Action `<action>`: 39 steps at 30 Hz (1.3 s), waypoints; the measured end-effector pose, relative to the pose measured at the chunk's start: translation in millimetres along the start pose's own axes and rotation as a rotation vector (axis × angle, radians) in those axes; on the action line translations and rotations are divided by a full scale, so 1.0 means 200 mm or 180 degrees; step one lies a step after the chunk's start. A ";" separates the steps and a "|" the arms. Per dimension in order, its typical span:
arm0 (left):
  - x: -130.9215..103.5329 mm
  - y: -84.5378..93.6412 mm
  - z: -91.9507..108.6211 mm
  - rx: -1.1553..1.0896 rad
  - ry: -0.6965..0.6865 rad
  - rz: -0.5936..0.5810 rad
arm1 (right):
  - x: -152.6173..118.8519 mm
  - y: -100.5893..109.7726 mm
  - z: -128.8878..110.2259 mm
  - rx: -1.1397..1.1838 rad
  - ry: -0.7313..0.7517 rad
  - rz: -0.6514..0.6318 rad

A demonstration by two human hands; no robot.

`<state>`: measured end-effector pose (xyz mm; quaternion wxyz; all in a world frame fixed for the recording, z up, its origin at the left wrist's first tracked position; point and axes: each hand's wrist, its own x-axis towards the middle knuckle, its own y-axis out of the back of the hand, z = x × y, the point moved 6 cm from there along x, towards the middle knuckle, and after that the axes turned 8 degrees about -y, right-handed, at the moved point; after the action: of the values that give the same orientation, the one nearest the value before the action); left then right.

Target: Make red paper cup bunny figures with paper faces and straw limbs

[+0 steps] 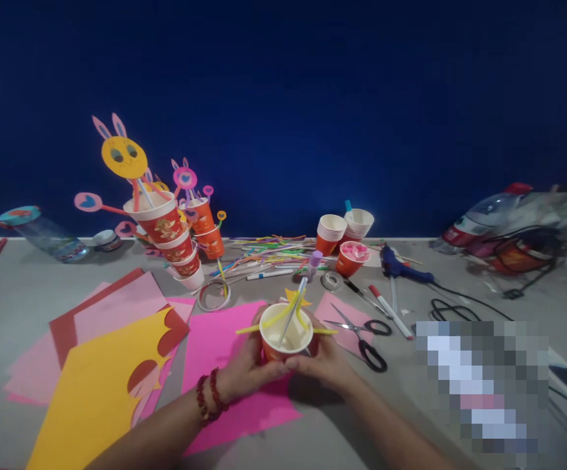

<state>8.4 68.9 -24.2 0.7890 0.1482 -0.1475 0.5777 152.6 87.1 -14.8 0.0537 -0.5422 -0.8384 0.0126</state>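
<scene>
A paper cup (286,349) is held upright between both hands, low over the pink paper. Yellow straws poke out of its two sides and rise inside, along with a pale straw (291,316). My left hand (251,369), with red bead bracelets at the wrist, wraps the cup's left side. Around the right side curls my right hand (325,362). Their thumbs almost meet at the front, and the far fingers are hidden behind the cup. Black-handled scissors (359,331) lie on light pink paper just right of my right hand.
Rabbit figures made of stacked cups (166,225) stand at the back left. Yellow paper (92,372) with cut-outs lies at left, bright pink paper (225,339) beneath my hands. Loose straws (264,254), cups (331,234), a blue glue gun (404,266) with its cord and a plastic bottle (479,219) are farther back.
</scene>
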 end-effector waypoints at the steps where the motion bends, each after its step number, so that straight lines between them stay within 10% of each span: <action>1: 0.01 0.01 0.01 0.0030 -0.0120 0.0082 | 0.00 0.00 0.00 -0.0042 0.0036 0.0031; 7: 0.02 0.11 0.04 0.0512 -0.0755 0.0836 | -0.01 0.02 -0.04 -0.0264 0.0191 0.0139; 21: 0.00 0.05 0.05 0.0308 -0.0886 -0.0137 | -0.05 -0.02 -0.15 -0.0931 0.0914 0.0035; 25: -0.04 0.02 -0.05 0.0449 -0.0451 -0.0279 | -0.05 -0.01 -0.13 -0.1033 0.0865 0.0041; 31: 0.02 0.04 -0.07 -0.0567 0.0553 0.0741 | 0.01 0.03 -0.06 -0.0883 0.0289 0.0321; 39: 0.12 0.05 -0.06 -0.1682 0.0765 0.1113 | 0.03 -0.01 0.04 -0.0837 -0.0567 0.0277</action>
<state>6.1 96.3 -24.4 0.7009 -0.1582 -0.2213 0.6594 147.6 92.3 -23.0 -0.0928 -0.5771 -0.8100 -0.0469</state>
